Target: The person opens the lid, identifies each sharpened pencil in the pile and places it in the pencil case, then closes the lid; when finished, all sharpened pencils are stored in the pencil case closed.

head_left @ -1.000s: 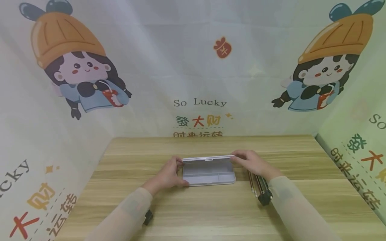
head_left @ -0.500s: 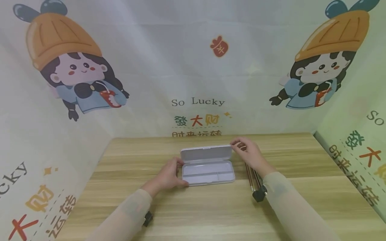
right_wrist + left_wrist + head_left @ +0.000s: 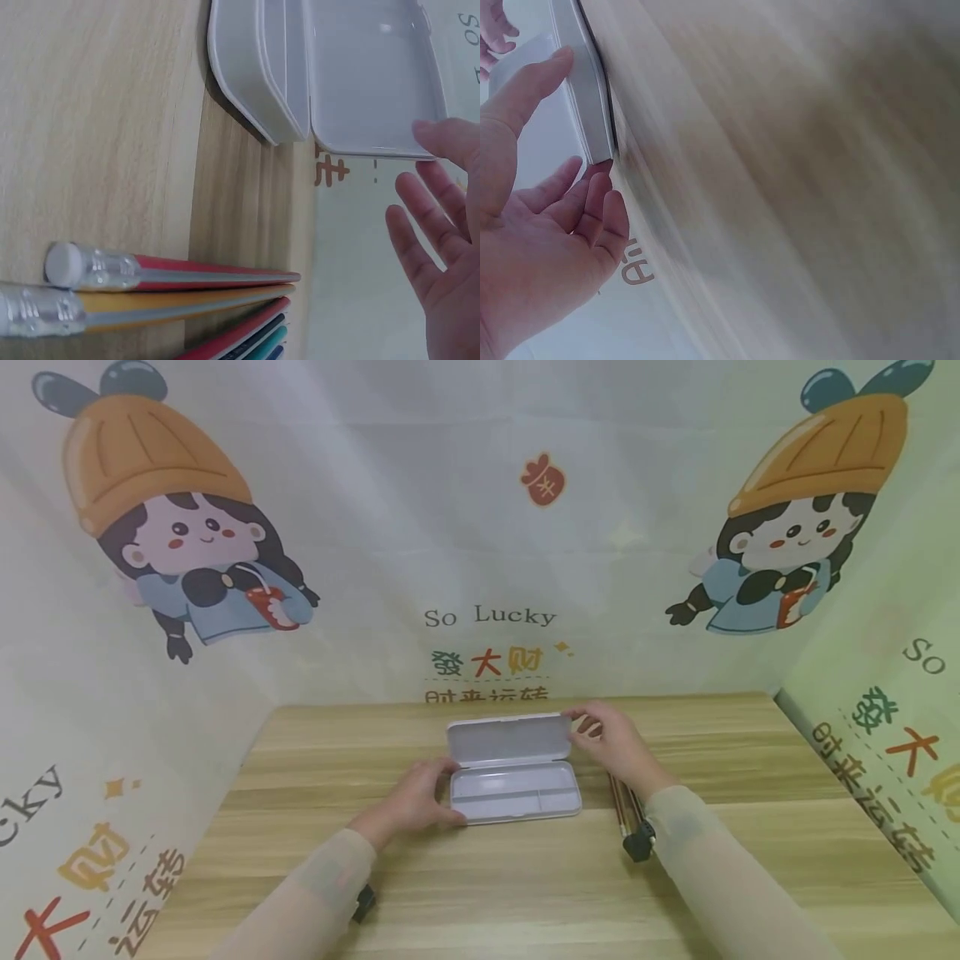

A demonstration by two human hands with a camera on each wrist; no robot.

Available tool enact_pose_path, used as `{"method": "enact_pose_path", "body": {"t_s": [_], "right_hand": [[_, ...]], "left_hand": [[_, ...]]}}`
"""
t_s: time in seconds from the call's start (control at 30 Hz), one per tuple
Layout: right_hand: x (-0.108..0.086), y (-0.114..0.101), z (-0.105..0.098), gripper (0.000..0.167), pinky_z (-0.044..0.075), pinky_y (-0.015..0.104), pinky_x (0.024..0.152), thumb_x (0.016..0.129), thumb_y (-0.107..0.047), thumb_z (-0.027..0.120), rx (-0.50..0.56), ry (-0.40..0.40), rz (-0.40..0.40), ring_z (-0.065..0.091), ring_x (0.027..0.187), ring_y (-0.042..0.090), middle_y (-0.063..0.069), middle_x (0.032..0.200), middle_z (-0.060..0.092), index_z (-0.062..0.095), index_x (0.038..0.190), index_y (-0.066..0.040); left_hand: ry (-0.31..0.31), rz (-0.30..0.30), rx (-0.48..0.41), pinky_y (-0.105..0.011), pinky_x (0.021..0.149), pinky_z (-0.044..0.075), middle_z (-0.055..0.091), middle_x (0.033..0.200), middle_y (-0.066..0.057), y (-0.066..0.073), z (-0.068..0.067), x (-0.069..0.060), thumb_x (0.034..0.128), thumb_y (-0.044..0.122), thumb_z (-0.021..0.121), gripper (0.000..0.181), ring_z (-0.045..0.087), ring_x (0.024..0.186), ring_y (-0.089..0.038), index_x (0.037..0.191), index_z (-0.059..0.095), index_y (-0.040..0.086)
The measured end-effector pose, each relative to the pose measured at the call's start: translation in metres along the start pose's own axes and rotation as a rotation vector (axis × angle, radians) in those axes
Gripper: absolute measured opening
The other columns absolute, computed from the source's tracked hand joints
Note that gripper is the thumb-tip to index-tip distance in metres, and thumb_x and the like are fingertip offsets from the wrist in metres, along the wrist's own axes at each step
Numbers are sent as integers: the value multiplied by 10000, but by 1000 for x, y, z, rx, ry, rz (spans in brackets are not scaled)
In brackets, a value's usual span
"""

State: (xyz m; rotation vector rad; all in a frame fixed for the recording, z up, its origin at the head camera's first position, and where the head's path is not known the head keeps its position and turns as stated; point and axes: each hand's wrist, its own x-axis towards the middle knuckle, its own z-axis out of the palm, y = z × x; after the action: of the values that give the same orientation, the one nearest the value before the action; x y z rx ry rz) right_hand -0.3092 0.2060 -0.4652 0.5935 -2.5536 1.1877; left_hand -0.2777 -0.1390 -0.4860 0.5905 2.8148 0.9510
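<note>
A white pencil case [image 3: 517, 779] stands on the table with its lid [image 3: 375, 75] raised. The base shows a long compartment behind, a divided strip in front, and nothing lying inside. My left hand [image 3: 408, 797] grips the base's left end, its thumb [image 3: 551, 71] on the front side and the fingers around the end. With thumb and forefinger, my right hand [image 3: 615, 747] pinches the lid's right corner; the other fingers are spread behind it. Below that hand lie several pencils, among them a red pencil [image 3: 195, 274] and a yellow pencil [image 3: 172, 305] with white erasers.
The wood-grain table [image 3: 487, 893] ends at a printed cloth backdrop [image 3: 360, 568] at the back and on both sides. A small black block [image 3: 639, 845] sits at the right wrist, and another black block [image 3: 364, 903] at the left wrist.
My right hand has swung the pencil case's lid up and back, from half raised to standing open. My left hand has stayed on the base.
</note>
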Motion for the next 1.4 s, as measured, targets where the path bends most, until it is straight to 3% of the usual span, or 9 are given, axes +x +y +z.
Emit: {"method": "enact_pose_path", "body": {"t_s": [0.13,0.33,0.77,1.1,1.23,1.4], "right_hand": [[1,4,3,474,607,486,864,880,-14,766,29,-51,38,679,1021,328,184,1251,675,646,1337,-57],[3,9,7,649,623,401,840,850,20,781,29,-97,84,671,1080,339,209,1313,640,568,1454,-84],[2,17,17,779,581,506,982,838,26,761,51,-157,187,630,1181,411,242,1310,621,463,1546,-99],[5,16,10,771,584,515,964,840,6,788,29,-158,146,628,1170,403,234,1334,624,485,1537,-120],[1,14,5,757,600,499,924,851,-17,797,15,-151,112,622,1165,393,215,1436,584,495,1534,-139],[-10,9,-5,685,603,434,814,859,-31,794,2,-98,51,628,1106,397,234,1452,562,532,1491,-69]], "left_hand": [[-21,11,20,-515,1132,442,647,1327,-173,-3,-1,2,667,240,970,815,558,1240,-345,1347,592,-3],[-38,12,29,-516,1157,428,632,1366,-189,-3,-3,3,666,243,972,819,552,1286,-362,1349,594,-5],[-53,-27,-12,-509,1152,431,633,1356,-153,2,-2,2,657,220,974,835,552,1262,-330,1370,584,27],[-63,-18,8,-522,1179,406,628,1374,-173,4,-7,5,662,214,971,821,540,1324,-364,1363,593,17],[-62,-11,13,-520,1185,402,625,1387,-175,2,-5,6,663,218,971,823,535,1337,-368,1367,593,20],[-63,-11,9,-531,1190,391,617,1395,-182,1,-4,6,661,219,971,823,527,1342,-378,1366,592,28]]}}
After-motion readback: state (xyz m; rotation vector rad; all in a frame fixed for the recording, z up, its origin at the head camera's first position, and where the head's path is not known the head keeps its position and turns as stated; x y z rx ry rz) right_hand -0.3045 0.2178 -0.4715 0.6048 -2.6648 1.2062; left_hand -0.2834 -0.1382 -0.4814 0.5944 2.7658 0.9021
